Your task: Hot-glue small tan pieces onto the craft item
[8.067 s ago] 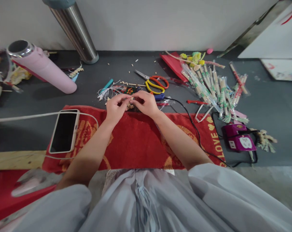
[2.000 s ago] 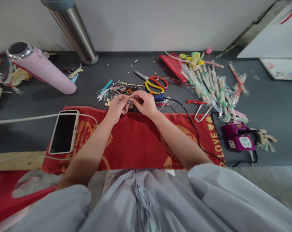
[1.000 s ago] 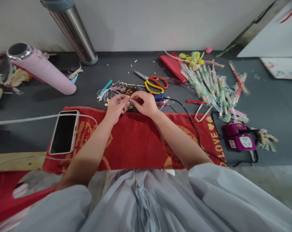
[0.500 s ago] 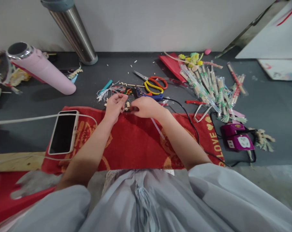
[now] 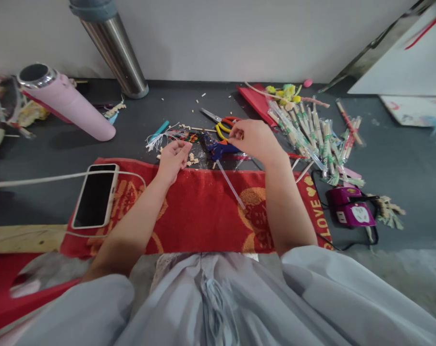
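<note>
1. Grey tabletop [image 5: 394, 168], spanning the view from left to right, its back edge along a pale wall.
2. Red towel [image 5: 203, 211], spread along the front edge of the surface.
3. Wrapped sticks [image 5: 328, 137], heaped in the right half, nearer the back edge than the front.
4. Steel flask [image 5: 115, 53], standing by the back edge, left of the middle.
5. Pink bottle [image 5: 71, 105], open at the top, towards the back left corner.
6. White-framed phone [image 5: 95, 197], lying on the towel's left end.
7. Right hand [image 5: 255, 139], fingers curled over the glue gun's handle end and beside the scissors; I cannot tell whether they grip either.
8. Left hand [image 5: 173, 159], just past the towel's back edge, thumb and forefinger together; whatever may lie between is too small to tell.
9. Blue glue gun [image 5: 221, 150], between the hands beyond the towel's back edge, a clear glue stick [image 5: 231, 185] slanting from it over the towel.
10. Scissors [image 5: 220, 121], yellow and orange handled, behind the glue gun.
11. Pale bits [image 5: 192, 159], clustered beside the left hand.
</note>
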`<state>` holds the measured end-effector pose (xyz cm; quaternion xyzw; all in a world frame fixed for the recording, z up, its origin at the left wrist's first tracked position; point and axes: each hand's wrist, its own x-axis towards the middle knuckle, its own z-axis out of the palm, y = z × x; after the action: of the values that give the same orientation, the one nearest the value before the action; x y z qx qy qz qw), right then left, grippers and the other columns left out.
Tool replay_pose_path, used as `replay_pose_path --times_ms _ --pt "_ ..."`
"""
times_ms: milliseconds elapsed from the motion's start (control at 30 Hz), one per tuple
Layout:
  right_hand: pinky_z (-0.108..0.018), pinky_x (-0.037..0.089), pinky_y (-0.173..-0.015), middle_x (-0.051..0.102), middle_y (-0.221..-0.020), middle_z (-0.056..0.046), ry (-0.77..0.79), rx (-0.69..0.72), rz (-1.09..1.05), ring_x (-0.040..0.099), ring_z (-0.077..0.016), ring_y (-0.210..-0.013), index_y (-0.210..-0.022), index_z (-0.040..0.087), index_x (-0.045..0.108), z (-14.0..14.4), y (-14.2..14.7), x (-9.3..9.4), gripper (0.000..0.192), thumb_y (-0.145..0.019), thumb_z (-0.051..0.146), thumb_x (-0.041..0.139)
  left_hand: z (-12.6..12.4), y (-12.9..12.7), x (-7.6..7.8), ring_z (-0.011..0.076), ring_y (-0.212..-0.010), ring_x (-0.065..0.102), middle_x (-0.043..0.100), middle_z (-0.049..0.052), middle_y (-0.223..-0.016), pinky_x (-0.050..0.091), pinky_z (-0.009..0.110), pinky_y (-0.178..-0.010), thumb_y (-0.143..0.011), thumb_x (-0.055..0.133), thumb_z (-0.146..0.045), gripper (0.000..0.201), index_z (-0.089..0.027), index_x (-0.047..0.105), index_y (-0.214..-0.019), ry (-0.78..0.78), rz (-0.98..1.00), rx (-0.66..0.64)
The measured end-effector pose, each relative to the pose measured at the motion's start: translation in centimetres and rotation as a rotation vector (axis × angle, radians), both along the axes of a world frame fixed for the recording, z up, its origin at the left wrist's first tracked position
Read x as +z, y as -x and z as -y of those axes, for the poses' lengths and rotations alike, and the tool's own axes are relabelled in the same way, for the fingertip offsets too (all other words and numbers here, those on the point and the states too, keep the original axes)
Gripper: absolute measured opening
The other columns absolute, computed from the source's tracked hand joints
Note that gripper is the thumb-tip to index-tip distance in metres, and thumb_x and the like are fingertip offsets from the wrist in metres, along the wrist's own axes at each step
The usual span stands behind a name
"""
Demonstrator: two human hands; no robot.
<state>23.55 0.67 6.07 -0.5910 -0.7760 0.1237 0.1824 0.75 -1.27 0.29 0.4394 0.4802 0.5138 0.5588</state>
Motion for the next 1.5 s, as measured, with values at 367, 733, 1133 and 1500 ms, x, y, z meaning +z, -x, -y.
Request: replay_pose_path --times_ms 367,733,1133,1500 --pt "-0.046 0.046 -0.087 0.064 -0.109 -0.015 -0.01 0.088 0.306 0.055 -0.0318 -0.104 -0.11 0.015 0.067 -0.1 1.5 -3.0 0.043 -0.069 0.007 0.057 0.0 0.1 -0.1 0.0024 -0.032 0.028 0.042 -0.01 -0.04 0.024 0.016 -0.033 -0.064 0.079 -0.047 0.038 -0.019 0.055 -0.074 -0.012 0.01 0.003" --pt "-0.045 0.049 -0.087 0.065 -0.11 -0.019 -0.003 0.136 0.362 0.057 -0.0329 -0.105 -0.111 0.009 0.064 -0.3 1.9 -3.7 0.04 -0.071 0.01 0.06 0.0 0.1 -0.1 0.0024 -0.032 0.028 0.042 -0.01 -0.04 0.022 0.017 -0.033 -0.064 0.08 -0.047 0.038 -0.02 0.056 -0.075 0.028 0.04 0.004" --pt "-0.039 0.05 -0.083 0.068 -0.104 -0.011 -0.044 0.101 -0.242 0.062 -0.0248 -0.093 -0.112 0.014 0.058 -0.8 0.3 -2.2 0.037 -0.077 0.027 0.058 0.3 0.4 0.9 0.0018 -0.033 0.026 0.036 -0.012 -0.04 0.022 0.017 -0.035 -0.067 0.079 -0.045 0.036 -0.02 0.054 -0.072 0.012 0.215 -0.076" --pt "-0.023 0.047 -0.046 0.054 -0.06 0.003 0.33 0.225 -0.925 0.049 -0.0071 -0.047 -0.079 0.019 0.059 0.6 1.5 -0.7 0.041 -0.079 0.06 0.061 0.5 0.6 0.9 0.0007 -0.033 0.028 0.04 -0.011 -0.039 0.024 0.017 -0.037 -0.054 0.087 -0.041 0.033 -0.021 0.062 -0.064 -0.002 0.285 -0.08"
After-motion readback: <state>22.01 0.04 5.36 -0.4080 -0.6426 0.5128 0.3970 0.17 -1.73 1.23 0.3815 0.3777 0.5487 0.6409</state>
